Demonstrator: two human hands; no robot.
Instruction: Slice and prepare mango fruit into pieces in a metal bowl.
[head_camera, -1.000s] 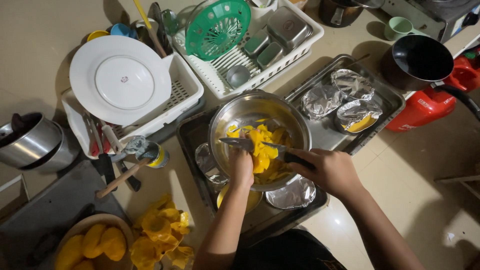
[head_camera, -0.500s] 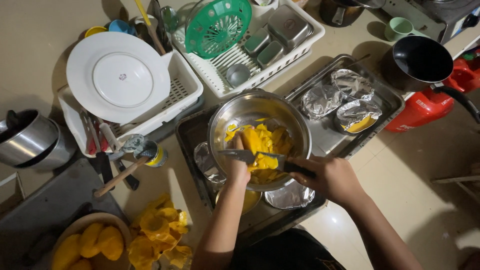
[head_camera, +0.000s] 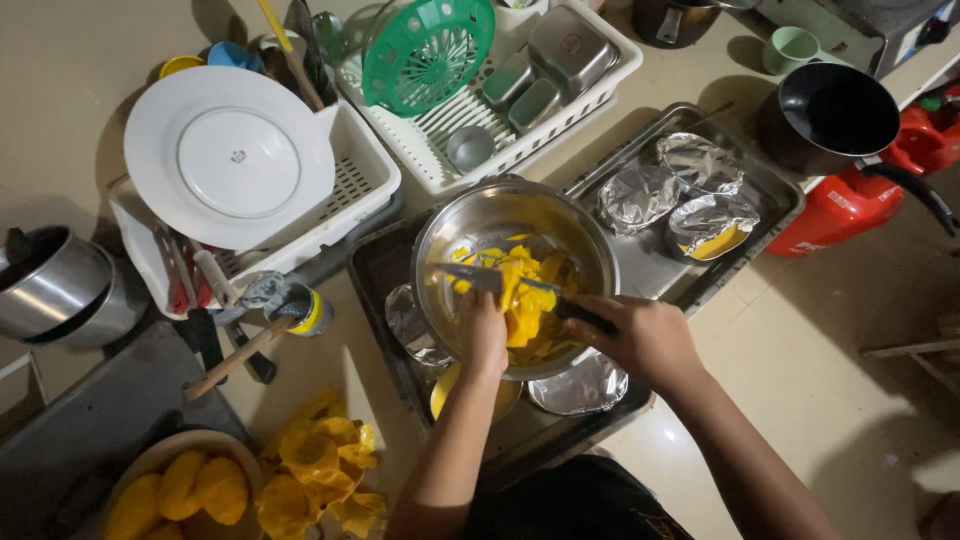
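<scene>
A steel mixing bowl (head_camera: 470, 218) stands on a dark baking tray (head_camera: 372, 262) on the floor and holds yellow fruit pieces (head_camera: 523, 290). My right hand (head_camera: 645, 338) is closed on the black handle of a knife (head_camera: 480, 277) whose blade lies across the fruit inside the bowl. My left hand (head_camera: 482, 335) reaches into the bowl and presses on a yellow piece beside the blade.
Foil cups (head_camera: 672, 190) sit on a second tray (head_camera: 775, 195) at right. Two white dish racks (head_camera: 365, 185) hold a plate (head_camera: 228, 155), a green strainer (head_camera: 426, 50) and steel tins. A black pan (head_camera: 830, 110), red canister (head_camera: 845, 205), yellow peels (head_camera: 310, 470) and peeled fruit in a bowl (head_camera: 180, 490) lie around.
The knife blade has shifted slightly left across the fruit in the bowl, and my left hand has moved with it. The camera view has tilted a little.
</scene>
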